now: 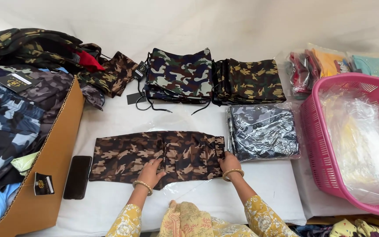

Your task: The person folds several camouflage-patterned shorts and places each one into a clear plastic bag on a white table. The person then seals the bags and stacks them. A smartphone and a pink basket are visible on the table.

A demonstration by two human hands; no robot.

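A folded brown camouflage garment (123, 156) lies flat on the white cloth-covered surface, with a clear plastic bag (178, 185) showing under its near edge. My left hand (151, 172) rests on the garment's middle, fingers pressed down on the fabric. At the garment's right end my right hand (228, 162) grips the edge. Both wrists wear gold bangles, and yellow patterned sleeves show at the bottom.
A black phone (77, 176) lies left of the garment beside a cardboard box (49, 175) full of camouflage clothes. Two folded camouflage stacks (178, 74) (253, 81) sit at the back, a bagged grey one (264, 131) to the right. A pink basket (319, 145) holds plastic bags.
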